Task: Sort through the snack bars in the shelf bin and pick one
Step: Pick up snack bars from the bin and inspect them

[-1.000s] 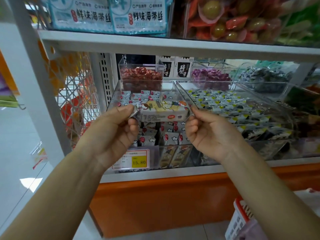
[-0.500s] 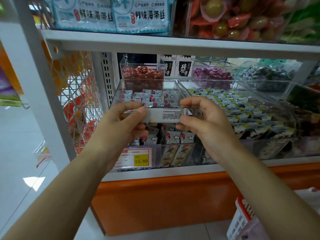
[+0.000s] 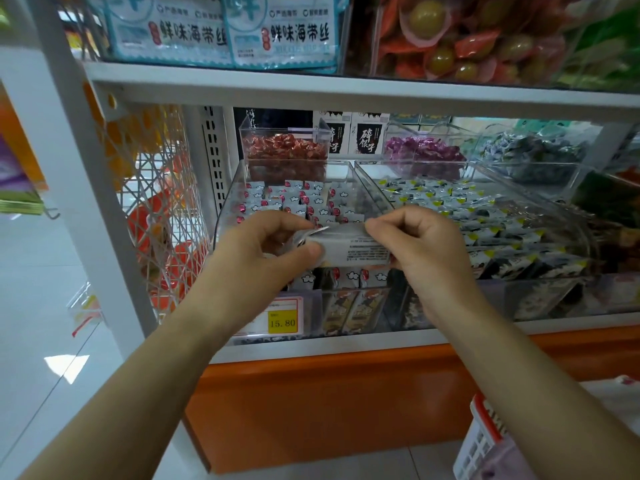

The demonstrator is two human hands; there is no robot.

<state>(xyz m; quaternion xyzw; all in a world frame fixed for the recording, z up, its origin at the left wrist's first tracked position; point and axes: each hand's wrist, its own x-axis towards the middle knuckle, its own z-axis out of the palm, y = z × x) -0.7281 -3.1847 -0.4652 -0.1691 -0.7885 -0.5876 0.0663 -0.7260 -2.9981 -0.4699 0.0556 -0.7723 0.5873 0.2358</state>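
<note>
A wrapped snack bar (image 3: 360, 249) is held level in front of the clear shelf bin (image 3: 227, 202), its grey back with small print facing me. My left hand (image 3: 266, 251) pinches its left end between thumb and fingers. Its right end is pinched by my right hand (image 3: 420, 244). Behind and below the bar, the bin holds several small bars with red dots and white clouds on their wrappers (image 3: 298, 199).
A second clear bin (image 3: 585, 237) of yellow-and-black packets sits to the right. Smaller bins of red sweets (image 3: 284, 152) and purple sweets (image 3: 422, 154) stand behind. A yellow price tag (image 3: 282, 322) hangs at the shelf front. A red-rimmed white basket (image 3: 485, 441) sits low at right.
The bar has been turned over: its yellow printed front faced me a second ago, now the grey back does. Both hands shifted their grip on its ends.
</note>
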